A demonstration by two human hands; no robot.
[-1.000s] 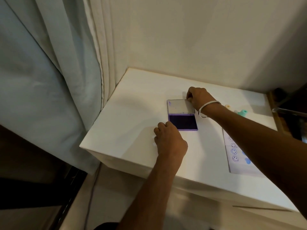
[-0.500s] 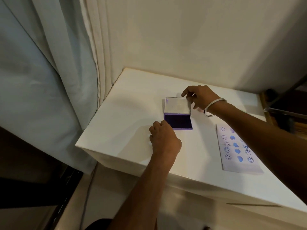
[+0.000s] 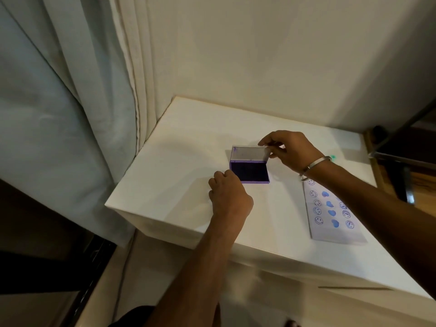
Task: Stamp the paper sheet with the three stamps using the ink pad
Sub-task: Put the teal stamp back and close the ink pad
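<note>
Head view: right hand (image 3: 291, 149) pinches the ink pad (image 3: 250, 172) lid, now tilted up toward closing, left hand (image 3: 227, 197) curled steadying its base beside the stamped paper sheet (image 3: 335, 230).

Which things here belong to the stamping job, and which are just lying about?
Job: ink pad, its lid pinched by the right hand, left hand at the base, stamped paper sheet, teal stamp.
Lying about: curtain, bracelet.

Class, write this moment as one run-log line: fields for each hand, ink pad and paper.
left hand: steadies ink pad base | right hand: pinches raised lid | pad: open | paper sheet: stamped in three columns
</note>
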